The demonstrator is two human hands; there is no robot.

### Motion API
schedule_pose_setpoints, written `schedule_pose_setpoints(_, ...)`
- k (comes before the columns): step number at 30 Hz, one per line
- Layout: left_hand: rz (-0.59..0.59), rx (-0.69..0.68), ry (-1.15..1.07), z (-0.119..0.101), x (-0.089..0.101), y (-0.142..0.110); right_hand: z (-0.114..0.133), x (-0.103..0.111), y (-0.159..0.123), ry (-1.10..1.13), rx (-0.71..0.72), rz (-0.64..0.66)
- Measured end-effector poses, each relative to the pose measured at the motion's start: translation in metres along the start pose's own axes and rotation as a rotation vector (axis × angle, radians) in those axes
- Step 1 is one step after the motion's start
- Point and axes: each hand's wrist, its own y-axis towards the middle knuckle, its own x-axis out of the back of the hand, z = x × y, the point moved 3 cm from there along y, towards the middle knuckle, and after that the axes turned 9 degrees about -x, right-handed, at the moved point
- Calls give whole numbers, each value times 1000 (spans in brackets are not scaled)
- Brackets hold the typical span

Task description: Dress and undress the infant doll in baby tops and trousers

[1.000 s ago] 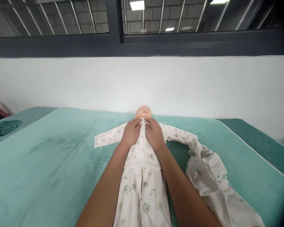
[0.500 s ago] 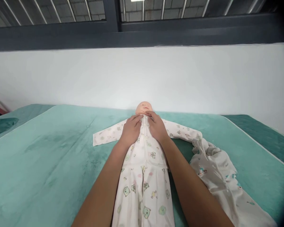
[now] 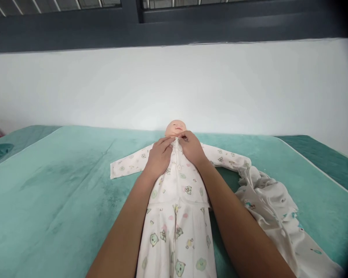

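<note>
A baby doll [image 3: 175, 126] lies on its back, its head toward the wall. It wears a white long-sleeved top [image 3: 179, 189] with small animal prints, buttoned down the front, and matching trousers [image 3: 176, 243]. At the neck, my left hand [image 3: 160, 156] has its fingers closed on the left edge of the collar. Opposite it, my right hand [image 3: 191, 148] pinches the collar's right edge with bent fingers. The fingertips of both hands nearly meet just under the doll's chin, and they partly hide the collar opening. Both sleeves stretch out sideways.
Crumpled white printed clothing [image 3: 275, 208] lies right of the doll, touching the right sleeve's end. A green bed cover [image 3: 60, 193] spreads beneath everything. Behind the doll's head rises a white wall [image 3: 174, 85], with a dark window frame [image 3: 174, 33] above.
My right fingers have bent inward more at the collar, while my left hand stays nearly in place. The camera view has tilted slightly downward.
</note>
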Motion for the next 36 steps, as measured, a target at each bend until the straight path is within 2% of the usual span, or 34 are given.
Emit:
schedule_pose_setpoints(10,-17,-9,-57,-4,2,-2,9,7,-8,164,-6,-7)
schedule_pose_setpoints(15,-17,-40,-80,-4,2,-3,4,5,-8,320,-34,9)
schedule_pose_setpoints(19,-50,-16,-90,-6,2,-7,1,6,-10,391,15,12)
schedule_pose_setpoints(23,-84,-27,-92,-8,4,-15,3,12,-17,384,110,-17)
schedule_pose_setpoints(28,-72,-60,-123,-10,7,-29,9,17,-26,364,156,-9)
schedule_pose_setpoints(36,-53,-71,-141,-11,9,-36,20,21,-42,87,239,21)
